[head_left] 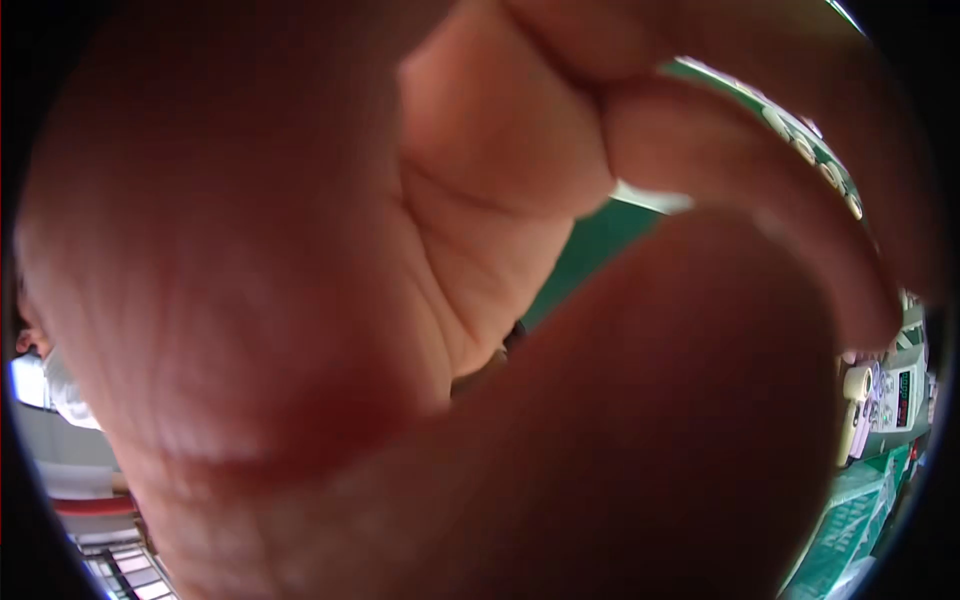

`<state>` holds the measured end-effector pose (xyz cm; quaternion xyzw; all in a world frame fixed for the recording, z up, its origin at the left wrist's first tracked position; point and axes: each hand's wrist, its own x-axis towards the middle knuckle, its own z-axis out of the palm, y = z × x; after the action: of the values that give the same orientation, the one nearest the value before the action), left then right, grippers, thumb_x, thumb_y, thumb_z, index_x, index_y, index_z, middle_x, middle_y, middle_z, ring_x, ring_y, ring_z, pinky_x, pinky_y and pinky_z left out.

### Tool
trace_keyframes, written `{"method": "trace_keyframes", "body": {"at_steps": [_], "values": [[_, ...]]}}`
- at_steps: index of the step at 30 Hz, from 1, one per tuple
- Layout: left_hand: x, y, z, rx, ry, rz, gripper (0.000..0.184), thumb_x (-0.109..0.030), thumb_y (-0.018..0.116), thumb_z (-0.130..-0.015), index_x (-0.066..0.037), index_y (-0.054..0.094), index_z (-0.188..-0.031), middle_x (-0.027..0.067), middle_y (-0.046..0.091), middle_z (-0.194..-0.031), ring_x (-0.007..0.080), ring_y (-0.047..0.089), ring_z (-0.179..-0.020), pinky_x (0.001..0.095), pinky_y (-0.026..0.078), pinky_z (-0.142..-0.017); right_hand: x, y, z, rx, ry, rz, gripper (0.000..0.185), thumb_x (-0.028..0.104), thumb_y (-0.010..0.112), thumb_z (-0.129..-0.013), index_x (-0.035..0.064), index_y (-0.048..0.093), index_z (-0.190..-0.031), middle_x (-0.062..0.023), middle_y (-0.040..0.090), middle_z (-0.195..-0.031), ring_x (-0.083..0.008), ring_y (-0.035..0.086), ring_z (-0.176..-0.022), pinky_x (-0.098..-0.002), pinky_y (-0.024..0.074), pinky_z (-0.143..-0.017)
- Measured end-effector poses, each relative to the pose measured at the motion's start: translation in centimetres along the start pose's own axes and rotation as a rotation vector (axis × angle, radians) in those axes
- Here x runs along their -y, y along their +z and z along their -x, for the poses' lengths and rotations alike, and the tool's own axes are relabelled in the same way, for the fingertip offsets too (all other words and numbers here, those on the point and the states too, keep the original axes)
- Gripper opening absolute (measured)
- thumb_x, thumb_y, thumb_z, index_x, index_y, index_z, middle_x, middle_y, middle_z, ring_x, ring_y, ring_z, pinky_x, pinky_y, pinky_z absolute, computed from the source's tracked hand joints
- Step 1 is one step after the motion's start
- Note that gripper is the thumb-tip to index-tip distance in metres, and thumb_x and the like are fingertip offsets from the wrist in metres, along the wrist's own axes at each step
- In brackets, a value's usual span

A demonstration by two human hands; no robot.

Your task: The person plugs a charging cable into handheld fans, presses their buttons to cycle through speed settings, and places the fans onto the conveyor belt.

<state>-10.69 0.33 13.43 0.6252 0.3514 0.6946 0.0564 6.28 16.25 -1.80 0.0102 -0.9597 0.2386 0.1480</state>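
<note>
Bare skin fills most of the head view, very close to the lens and partly blurred. A creased palm [490, 160] shows at the upper middle, with curved fingers reaching right from it. Large, dark, blurred parts of a hand cover the left side and the lower right. I cannot tell whether this is my left hand, my right hand or both. No held object can be made out; what the fingertips touch is hidden.
Between the fingers a green surface [600, 245] shows. At the right edge are rolls [858, 382], a device with a lit display [903, 398] and green printed material [858, 515]. Part of another person in white [68, 388] appears at the far left, above a red bar [95, 506].
</note>
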Motion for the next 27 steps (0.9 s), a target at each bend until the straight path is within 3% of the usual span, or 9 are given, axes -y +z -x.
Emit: {"method": "trace_keyframes", "body": {"at_steps": [5,13,18,27], "values": [[0.8,-3.2,0.6,0.023,0.025,-0.167,0.056,-0.036,0.028,-0.09,0.006,0.033,-0.126,0.0219,0.05,-0.111,0.0282,0.055,-0.089,0.0363,0.047,-0.073,0.2,0.1,-0.7,-0.046,0.016,-0.007,0.017,0.013,0.057,-0.08,0.0046,0.053,-0.095,-0.0117,0.059,-0.081,-0.0301,0.057,-0.072,-0.0351,0.0447,-0.063],[-3.2,-5.8,5.0,-0.123,0.077,-0.562,0.05,-0.028,0.032,-0.088,0.007,0.036,-0.124,0.0226,0.052,-0.109,0.0264,0.056,-0.086,0.0356,0.048,-0.071,0.6,0.1,-0.2,0.029,-0.129,-0.001,0.019,0.011,0.058,-0.079,0.0043,0.054,-0.096,-0.0121,0.058,-0.08,-0.0301,0.056,-0.07,-0.0349,0.0446,-0.062],[-2.9,-5.1,5.6,-0.117,0.066,-0.597,0.047,-0.023,0.034,-0.087,0.008,0.037,-0.122,0.023,0.053,-0.107,0.0252,0.057,-0.084,0.0352,0.048,-0.07,0.6,0.1,-0.7,0.026,0.007,0.043,0.02,0.01,0.058,-0.078,0.0041,0.054,-0.096,-0.0124,0.058,-0.079,-0.0301,0.055,-0.069,-0.0348,0.0445,-0.061],[1.0,-1.2,2.4,-0.002,0.177,-0.458,0.041,-0.013,0.039,-0.085,0.01,0.04,-0.119,0.0237,0.054,-0.105,0.0232,0.058,-0.08,0.0344,0.049,-0.069,0.1,-0.1,0.0,-0.01,-0.012,0.014,0.019,0.014,0.057,-0.08,0.0056,0.053,-0.097,-0.0109,0.059,-0.083,-0.0295,0.058,-0.075,-0.0346,0.0453,-0.066]]}}
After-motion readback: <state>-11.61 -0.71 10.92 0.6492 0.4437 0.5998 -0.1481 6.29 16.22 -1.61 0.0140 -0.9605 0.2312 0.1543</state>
